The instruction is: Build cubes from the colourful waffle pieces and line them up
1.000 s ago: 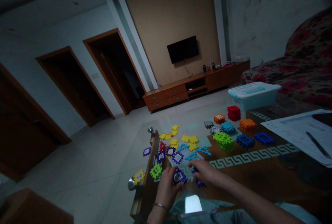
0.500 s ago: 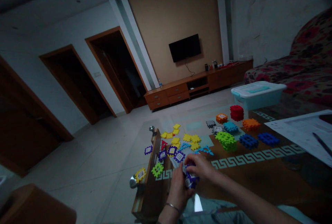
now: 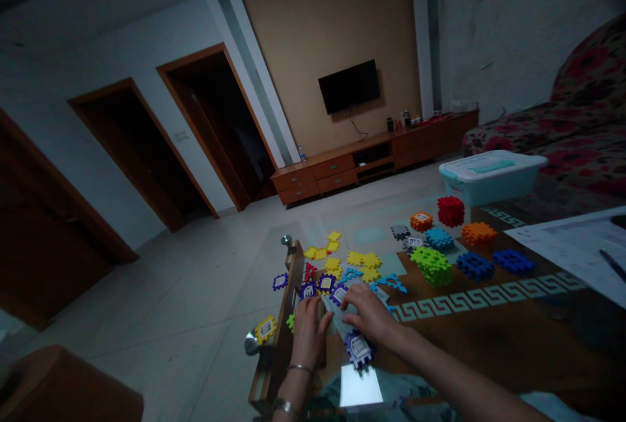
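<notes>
My left hand (image 3: 308, 331) reaches over the table's left edge, thumb apart from the fingers, holding nothing. Its fingertips are close to a purple notched tile (image 3: 308, 291), and it partly covers a lime green tile (image 3: 291, 322). My right hand (image 3: 370, 312) is curved with thumb and fingers apart, its fingertips beside another purple tile (image 3: 337, 294); whether they touch it I cannot tell. A purple notched piece with a white window panel (image 3: 359, 349) lies on the glass below my right hand. A purple tile with a yellow centre (image 3: 326, 284) lies farther back.
Yellow tiles (image 3: 362, 259) and light blue arched pieces (image 3: 392, 282) lie beyond my hands. Stacks of lime green (image 3: 432, 267), dark blue (image 3: 474, 266), orange (image 3: 479, 233) and red tiles (image 3: 450, 211) stand to the right. Papers (image 3: 572, 242) and a lidded box (image 3: 491, 177) are at the right.
My hands have let go of the purple piece, which now lies on the table. The left hand has moved left and away from the right, toward the tiles at the edge.
</notes>
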`<state>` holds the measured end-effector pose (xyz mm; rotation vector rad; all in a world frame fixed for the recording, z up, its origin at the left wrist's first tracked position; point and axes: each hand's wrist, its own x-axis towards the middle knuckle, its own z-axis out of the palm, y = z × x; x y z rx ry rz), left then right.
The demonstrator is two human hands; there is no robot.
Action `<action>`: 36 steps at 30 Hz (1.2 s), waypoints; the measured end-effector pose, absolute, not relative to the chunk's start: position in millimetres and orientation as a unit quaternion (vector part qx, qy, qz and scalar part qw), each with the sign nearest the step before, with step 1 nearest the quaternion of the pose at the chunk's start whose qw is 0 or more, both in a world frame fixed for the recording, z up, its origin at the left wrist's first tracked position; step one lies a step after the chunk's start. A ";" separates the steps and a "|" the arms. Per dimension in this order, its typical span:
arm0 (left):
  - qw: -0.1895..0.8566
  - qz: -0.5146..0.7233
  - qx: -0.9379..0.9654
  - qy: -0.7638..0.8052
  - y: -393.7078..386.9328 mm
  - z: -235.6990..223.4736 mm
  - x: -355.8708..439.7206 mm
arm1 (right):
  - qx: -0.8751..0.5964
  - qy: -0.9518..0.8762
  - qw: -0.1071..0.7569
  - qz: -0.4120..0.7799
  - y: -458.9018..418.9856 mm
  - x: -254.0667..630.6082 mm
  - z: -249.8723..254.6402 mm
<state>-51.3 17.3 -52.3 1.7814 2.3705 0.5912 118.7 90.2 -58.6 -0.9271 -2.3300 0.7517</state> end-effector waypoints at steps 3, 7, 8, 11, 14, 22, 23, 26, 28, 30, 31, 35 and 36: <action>0.000 0.154 0.549 0.821 39.1 -61.0 -57.9 | -0.401 -0.857 0.226 0.232 95.9 115.2 -49.9; -0.022 0.120 0.537 0.835 51.1 -69.1 -56.0 | -0.451 -0.855 0.171 0.190 95.8 98.8 -45.4; -0.025 0.113 0.536 0.836 50.1 -69.2 -55.5 | -0.460 -0.853 0.165 0.183 95.0 93.4 -45.2; -0.030 0.096 0.527 0.844 42.0 -66.5 -57.1 | -0.486 -0.843 0.155 0.170 93.2 78.9 -44.1; -0.029 0.087 0.509 0.856 33.8 -64.6 -63.6 | -0.491 -0.841 0.145 0.173 92.8 73.5 -41.6; -0.011 0.100 0.488 0.867 30.5 -66.0 -78.0 | -0.348 -0.897 0.167 0.214 101.3 108.8 -37.4; -0.012 0.107 0.486 0.867 30.3 -65.4 -77.8 | -0.319 -0.905 0.175 0.222 102.1 115.3 -37.0; -0.016 0.126 0.485 0.865 28.6 -61.6 -75.4 | -0.248 -0.917 0.192 0.245 98.0 134.9 -35.8; -0.019 0.142 0.495 0.857 26.3 -57.4 -72.6 | -0.220 -0.923 0.183 0.257 89.6 146.6 -35.0; -0.022 0.180 0.521 0.834 22.4 -52.9 -68.4 | -0.198 -0.928 0.170 0.266 79.4 155.2 -34.7; -0.024 0.209 0.541 0.815 19.8 -50.8 -65.5 | -0.189 -0.930 0.165 0.269 75.0 157.8 -34.9; -0.013 0.300 0.609 0.734 6.2 -44.8 -47.3 | -0.194 -0.927 0.145 0.286 72.0 160.6 -38.3; -0.001 0.304 0.619 0.724 2.9 -43.7 -41.2 | -0.205 -0.922 0.139 0.296 75.4 160.9 -39.3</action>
